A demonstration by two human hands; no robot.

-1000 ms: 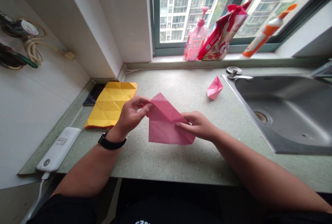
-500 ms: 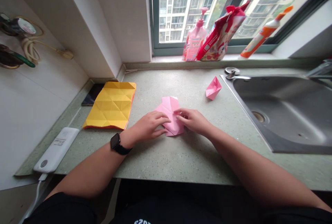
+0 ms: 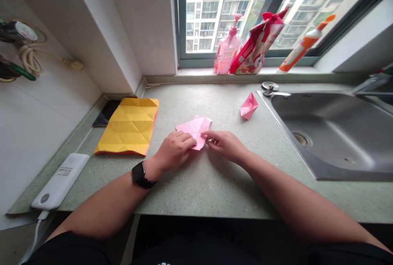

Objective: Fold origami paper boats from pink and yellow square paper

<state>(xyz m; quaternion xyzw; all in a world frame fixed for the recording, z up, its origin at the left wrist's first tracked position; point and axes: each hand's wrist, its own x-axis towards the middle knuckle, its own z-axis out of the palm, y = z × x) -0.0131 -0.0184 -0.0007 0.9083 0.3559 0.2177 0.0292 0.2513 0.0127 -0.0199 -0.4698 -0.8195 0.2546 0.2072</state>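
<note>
A: Where does the pink sheet lie?

B: The pink sheet (image 3: 199,125) is on the speckled counter (image 3: 215,195), well to the left of the sink (image 3: 334,134). Its creased upper face shows, and part of its near side is hidden under the fingers.

A: What is the person's left hand doing?

B: The left hand (image 3: 176,146) is on the side of the sheet away from the sink, its fingers curled over the paper's near edge. The thumb is hidden, so one cannot tell whether it pinches the sheet or only presses it. A black watch (image 3: 139,173) sits on that wrist.

A: And the right hand?

B: The right hand (image 3: 225,144) is on the sink's side of the sheet. Its index fingertip touches the paper and the other fingers bend close beneath; whether the thumb and finger nip the edge cannot be told.

A: What else is around?

B: A folded pink piece (image 3: 249,107) stands just left of the sink's far corner. A yellow creased stack (image 3: 129,127) lies far to the left of the sink, and a white power bank (image 3: 61,181) farther left. Beyond the sink, on the sill, an orange-and-white bottle (image 3: 302,50) leans against the window.
</note>
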